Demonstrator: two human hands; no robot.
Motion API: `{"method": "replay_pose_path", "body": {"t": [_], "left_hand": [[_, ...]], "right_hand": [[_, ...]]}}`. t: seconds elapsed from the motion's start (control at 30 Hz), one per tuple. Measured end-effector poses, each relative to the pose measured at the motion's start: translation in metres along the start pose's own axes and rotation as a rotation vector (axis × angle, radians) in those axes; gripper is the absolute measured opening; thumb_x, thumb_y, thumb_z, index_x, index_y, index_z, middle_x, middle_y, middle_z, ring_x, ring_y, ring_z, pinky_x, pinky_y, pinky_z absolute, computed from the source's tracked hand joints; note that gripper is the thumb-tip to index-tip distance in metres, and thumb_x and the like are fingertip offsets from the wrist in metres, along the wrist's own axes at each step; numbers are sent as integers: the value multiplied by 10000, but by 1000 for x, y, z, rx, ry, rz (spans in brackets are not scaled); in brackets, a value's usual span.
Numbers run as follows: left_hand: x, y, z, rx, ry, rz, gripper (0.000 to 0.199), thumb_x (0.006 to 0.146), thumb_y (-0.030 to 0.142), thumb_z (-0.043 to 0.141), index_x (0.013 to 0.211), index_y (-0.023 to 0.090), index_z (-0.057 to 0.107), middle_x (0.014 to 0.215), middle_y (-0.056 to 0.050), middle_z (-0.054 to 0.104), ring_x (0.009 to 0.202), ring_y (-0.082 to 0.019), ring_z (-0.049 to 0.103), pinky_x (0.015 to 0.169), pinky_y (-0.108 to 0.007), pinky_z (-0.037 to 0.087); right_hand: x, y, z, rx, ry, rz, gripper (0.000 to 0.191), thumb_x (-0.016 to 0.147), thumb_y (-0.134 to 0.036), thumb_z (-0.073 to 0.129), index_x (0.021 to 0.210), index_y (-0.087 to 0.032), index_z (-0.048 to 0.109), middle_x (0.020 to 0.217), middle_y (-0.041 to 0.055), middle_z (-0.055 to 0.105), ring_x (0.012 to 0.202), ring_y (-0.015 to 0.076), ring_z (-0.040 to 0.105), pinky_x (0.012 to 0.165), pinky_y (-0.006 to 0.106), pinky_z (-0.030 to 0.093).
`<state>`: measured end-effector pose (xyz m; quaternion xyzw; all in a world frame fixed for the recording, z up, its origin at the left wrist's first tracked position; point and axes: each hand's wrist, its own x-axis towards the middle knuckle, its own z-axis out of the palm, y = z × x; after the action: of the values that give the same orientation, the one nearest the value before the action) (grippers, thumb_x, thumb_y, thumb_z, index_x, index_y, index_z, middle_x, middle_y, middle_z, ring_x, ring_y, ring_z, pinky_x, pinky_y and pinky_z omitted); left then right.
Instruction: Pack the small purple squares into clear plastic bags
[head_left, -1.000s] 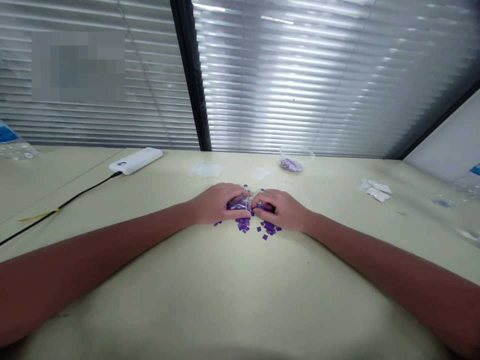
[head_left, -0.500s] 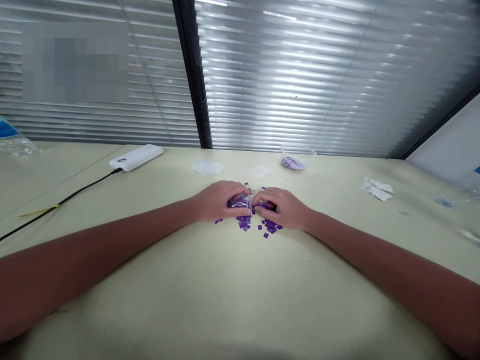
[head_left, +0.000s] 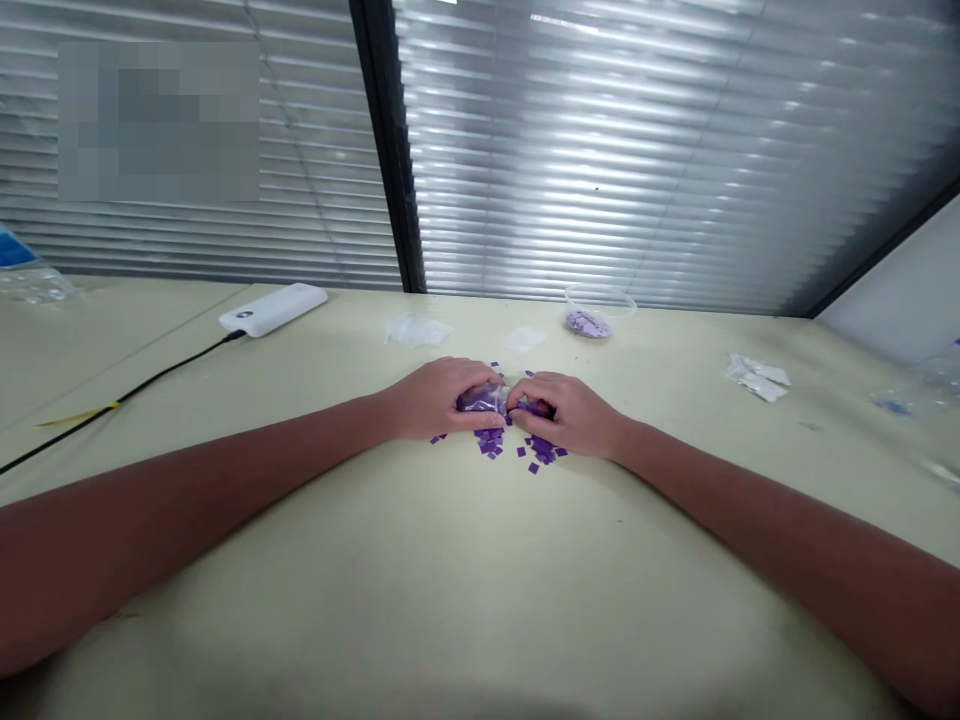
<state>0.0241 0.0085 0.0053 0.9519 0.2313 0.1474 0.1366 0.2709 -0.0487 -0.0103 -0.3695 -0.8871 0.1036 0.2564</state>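
My left hand [head_left: 429, 400] and my right hand [head_left: 564, 416] meet at the middle of the pale table, with fingers curled inward. Between them is a small clear plastic bag [head_left: 481, 399] of purple pieces. My left hand grips its left side, and my right fingertips pinch its right end. Small purple square chips [head_left: 489, 443] lie scattered on the table under and just in front of both hands, with a second cluster [head_left: 541, 450] below my right hand. My fingers hide part of the bag.
A clear tub [head_left: 598, 309] holding lilac pieces stands near the far edge. Flat clear bags [head_left: 417, 329] and white wrappers [head_left: 756, 378] lie nearby. A white power bank [head_left: 273, 309] with a black cable [head_left: 135, 400] sits at left. Window blinds run behind the table.
My hands stay together on the bag, with only slight finger movement. The whole scene sits a little higher in the view because my head has shifted.
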Motion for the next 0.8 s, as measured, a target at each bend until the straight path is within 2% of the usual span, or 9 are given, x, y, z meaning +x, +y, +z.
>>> {"method": "replay_pose_path", "body": {"t": [0.57, 0.8], "left_hand": [[0, 0, 0, -12, 5, -5, 519, 926, 676, 573, 1180, 236, 679, 989, -49, 702, 879, -221, 614, 769, -318, 415], [0, 1, -1, -6, 0, -4, 511, 934, 670, 576, 1185, 235, 671, 994, -50, 702, 892, -226, 614, 776, -316, 411]], "right_hand": [[0, 0, 0, -5, -7, 8, 101, 968, -267, 595, 1013, -226, 676, 813, 9, 653, 738, 158, 559, 699, 280, 394], [1, -2, -1, 1, -4, -6, 79, 957, -228, 605, 999, -222, 672, 809, 1, 657, 737, 152, 565, 710, 278, 394]]}}
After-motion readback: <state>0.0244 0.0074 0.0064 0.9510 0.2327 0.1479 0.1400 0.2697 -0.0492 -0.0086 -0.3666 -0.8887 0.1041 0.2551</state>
